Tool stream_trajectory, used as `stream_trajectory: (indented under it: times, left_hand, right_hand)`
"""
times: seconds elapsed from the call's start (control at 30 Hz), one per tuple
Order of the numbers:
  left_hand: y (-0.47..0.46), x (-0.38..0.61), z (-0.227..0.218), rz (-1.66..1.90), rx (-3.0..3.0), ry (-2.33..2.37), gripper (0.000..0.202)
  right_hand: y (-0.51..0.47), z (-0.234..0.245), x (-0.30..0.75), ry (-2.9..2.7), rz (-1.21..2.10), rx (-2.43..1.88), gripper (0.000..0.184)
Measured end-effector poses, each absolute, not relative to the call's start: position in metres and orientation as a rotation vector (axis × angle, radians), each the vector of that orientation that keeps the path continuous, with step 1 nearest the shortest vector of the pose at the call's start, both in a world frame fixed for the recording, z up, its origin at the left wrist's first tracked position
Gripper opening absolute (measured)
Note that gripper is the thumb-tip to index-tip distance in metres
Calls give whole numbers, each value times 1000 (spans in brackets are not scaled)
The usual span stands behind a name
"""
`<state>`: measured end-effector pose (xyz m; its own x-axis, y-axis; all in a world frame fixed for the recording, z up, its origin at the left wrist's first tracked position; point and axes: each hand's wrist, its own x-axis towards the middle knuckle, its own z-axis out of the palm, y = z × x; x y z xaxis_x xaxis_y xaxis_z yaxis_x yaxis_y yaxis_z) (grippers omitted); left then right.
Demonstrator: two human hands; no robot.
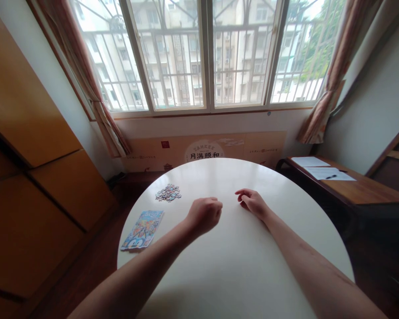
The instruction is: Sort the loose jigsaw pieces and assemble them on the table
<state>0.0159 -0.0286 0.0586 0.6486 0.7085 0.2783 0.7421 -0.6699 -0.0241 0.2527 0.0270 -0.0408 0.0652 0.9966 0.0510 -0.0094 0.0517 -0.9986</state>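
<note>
My left hand [205, 214] is closed in a fist over the middle of the round white table [242, 274]. Nothing shows between its fingers, though the palm is turned away from view. Across a small gap, my right hand [252, 202] rests at the tabletop with loosely bent fingers apart, the index finger pointing left, and holds nothing. To the left of my left hand lies a pile of small jigsaw puzzle pieces [168, 193]. Nearer to me, beside my left forearm, is a colourful blue picture packet [143, 230] with a penguin-like figure at its lower end.
A wooden side table [375, 188] at the right carries white papers [328, 173] and a dark pen-like object [331, 177]. Behind the round table, a printed cardboard panel [146, 150] leans below the barred window. Wooden cabinets [53, 230] stand at the left.
</note>
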Motion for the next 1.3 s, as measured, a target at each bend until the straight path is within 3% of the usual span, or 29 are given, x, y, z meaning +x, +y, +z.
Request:
stream_trajectory:
  times: [0.2,0.37,0.63,0.73,1.1,1.3]
  left_hand:
    - [25,-66,104,77,-2531,-1736,19]
    - [55,-153,110,432,-2276,-2238,43]
    - [52,-204,79,544,-2248,-2655,71]
    - [47,-200,72,521,-2274,-2673,77]
    - [33,-167,71,547,-2420,-2633,65]
    - [12,-124,66,620,-2607,-2288,57]
  right_hand:
    - [24,-36,251,-1189,1120,-1207,31]
    - [25,-36,251,-1196,1118,-1218,31]
    - [26,-37,252,-1184,1094,-1252,31]
    - [25,-36,251,-1187,1083,-1252,30]
    - [27,-36,252,-1204,1045,-1269,28]
    - [26,-34,251,-1202,1025,-1280,26]
